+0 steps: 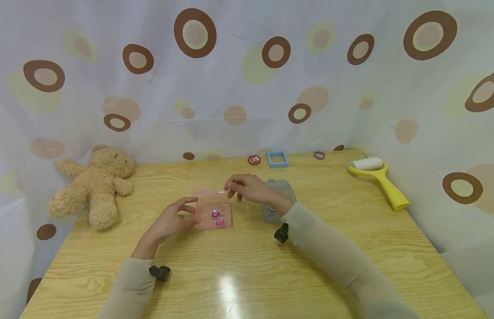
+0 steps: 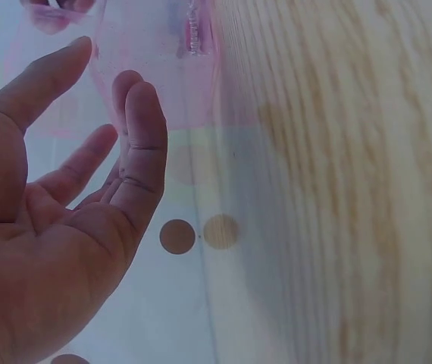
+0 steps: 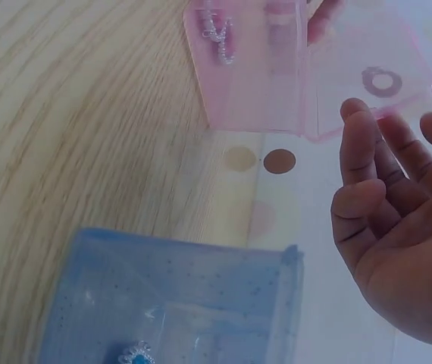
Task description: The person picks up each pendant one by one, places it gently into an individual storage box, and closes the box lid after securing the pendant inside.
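A clear pink box [image 1: 204,221] with its lid [image 1: 207,194] raised lies between both hands. Inside it are two pink heart-shaped gems [image 1: 216,214] with silvery edges. My left hand [image 1: 182,218] is at the box's left side, fingers loosely bent and spread from the thumb; contact is hard to make out. At the lid's right corner is my right hand [image 1: 250,187], its fingertips at the edge and a gap before the thumb in the right wrist view. Partly behind the right wrist stands a clear blue box [image 3: 178,280] holding a blue gem [image 3: 138,354].
A teddy bear [image 1: 99,184] lies at the left. Along the back are a red patterned disc [image 1: 254,160], a light blue square frame [image 1: 278,165] and a purple ring [image 1: 319,155]. A lint roller with a yellow handle [image 1: 390,190] lies by the right edge. A patterned curtain surrounds the wooden table.
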The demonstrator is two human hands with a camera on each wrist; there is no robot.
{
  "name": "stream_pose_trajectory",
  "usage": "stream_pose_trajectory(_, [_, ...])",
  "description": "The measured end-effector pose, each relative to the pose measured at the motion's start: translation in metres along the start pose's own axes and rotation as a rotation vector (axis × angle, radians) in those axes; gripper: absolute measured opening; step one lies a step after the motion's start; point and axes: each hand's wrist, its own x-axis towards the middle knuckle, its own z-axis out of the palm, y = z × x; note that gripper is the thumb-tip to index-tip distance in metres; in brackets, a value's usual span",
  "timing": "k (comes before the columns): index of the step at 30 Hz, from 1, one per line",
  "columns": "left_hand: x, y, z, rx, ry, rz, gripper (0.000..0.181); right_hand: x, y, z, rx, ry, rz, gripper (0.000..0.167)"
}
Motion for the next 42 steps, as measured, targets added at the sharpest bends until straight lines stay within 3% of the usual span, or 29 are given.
stream_pose_trajectory(10, [0.0, -0.001, 0.0, -0.025, 0.021, 0.001, 0.074, -0.004, 0.0, 0.005, -0.137, -0.064, 0.005, 0.016])
stream_pose_trajectory(19, [0.0, -0.002, -0.003, -0.027, 0.002, 0.007, 0.069, -0.006, -0.001, 0.011, -0.358, -0.087, -0.066, 0.02])
stream_pose_trajectory(29, [0.0, -0.005, -0.004, -0.007, -0.011, -0.001, 0.057, -0.006, 0.001, 0.016, -0.389, -0.097, -0.038, 0.023])
stream_pose_trajectory(42, [0.0, -0.003, -0.002, -0.002, 0.0, 0.007, 0.061, -0.005, 0.005, 0.018, -0.395, -0.075, -0.047, 0.024])
